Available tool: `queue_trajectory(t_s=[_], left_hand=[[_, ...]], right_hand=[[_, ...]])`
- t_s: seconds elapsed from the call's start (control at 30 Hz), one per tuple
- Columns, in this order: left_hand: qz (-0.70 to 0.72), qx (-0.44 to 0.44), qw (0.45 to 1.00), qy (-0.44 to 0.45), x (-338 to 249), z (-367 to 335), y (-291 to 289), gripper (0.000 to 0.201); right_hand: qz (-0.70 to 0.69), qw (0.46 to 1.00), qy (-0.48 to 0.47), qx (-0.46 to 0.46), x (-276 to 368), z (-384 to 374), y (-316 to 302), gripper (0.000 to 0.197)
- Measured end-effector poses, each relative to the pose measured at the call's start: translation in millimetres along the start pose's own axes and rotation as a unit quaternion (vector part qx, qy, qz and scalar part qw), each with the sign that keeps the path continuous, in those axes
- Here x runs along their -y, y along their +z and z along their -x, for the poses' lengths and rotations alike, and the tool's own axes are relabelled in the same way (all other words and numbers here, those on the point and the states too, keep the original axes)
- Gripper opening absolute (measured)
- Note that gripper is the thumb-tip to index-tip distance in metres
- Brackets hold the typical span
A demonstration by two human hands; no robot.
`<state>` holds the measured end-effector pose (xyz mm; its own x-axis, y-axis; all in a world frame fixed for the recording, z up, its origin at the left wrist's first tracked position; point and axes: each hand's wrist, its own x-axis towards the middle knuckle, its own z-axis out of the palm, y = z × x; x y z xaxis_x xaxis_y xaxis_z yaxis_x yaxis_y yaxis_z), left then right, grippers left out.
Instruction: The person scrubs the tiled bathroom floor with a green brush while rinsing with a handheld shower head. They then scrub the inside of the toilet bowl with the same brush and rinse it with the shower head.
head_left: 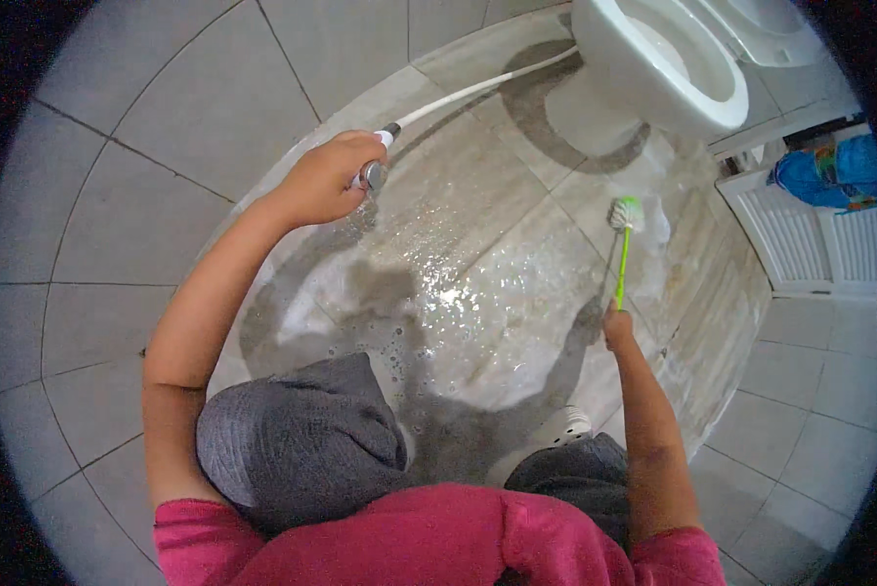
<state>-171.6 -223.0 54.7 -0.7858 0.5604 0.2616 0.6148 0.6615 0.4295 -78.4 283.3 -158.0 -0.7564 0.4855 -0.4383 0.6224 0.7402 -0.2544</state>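
My left hand (329, 178) is closed round a white handheld sprayer (371, 177) with a silver head. From its far end a white hose (487, 85) runs toward the toilet. Water splashes on the wet tiled floor (487, 195) below the sprayer. Over on the right, my right hand (616, 325) grips the handle of a bright green toilet brush (623, 269). Its white and green bristle head (626, 213) is down at the floor beside a patch of foam (655, 234). The fingers of the right hand are partly hidden.
A white toilet (653, 68) with its lid raised stands at the far right. Past it is a white louvred panel (780, 234) with a blue packet (834, 173) by it. Grey tiled wall (135, 215) rises at the left. A white shoe (567, 427) shows by my knee.
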Motion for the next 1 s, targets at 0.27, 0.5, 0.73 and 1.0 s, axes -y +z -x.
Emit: queue_trajectory(t_s=[0.27, 0.5, 0.73, 1.0], left_hand=[[0.002, 0.081, 0.996, -0.036, -15, -9, 4, 0.033], [-0.028, 0.076, 0.996, 0.031, -40, -36, 14, 0.028], [-0.027, 0.18, 0.976, 0.117, -88, -98, 59, 0.025], [-0.055, 0.268, 0.954, 0.124, -164, -117, 120, 0.032]], right_hand=[[0.297, 0.9, -0.267, 0.176, 14, 95, -14, 0.044], [0.263, 0.965, -0.015, 0.012, -73, 3, -125, 0.045], [0.266, 0.921, -0.215, 0.187, -65, 77, -105, 0.045], [0.091, 0.993, 0.068, -0.026, -188, 32, -89, 0.051]])
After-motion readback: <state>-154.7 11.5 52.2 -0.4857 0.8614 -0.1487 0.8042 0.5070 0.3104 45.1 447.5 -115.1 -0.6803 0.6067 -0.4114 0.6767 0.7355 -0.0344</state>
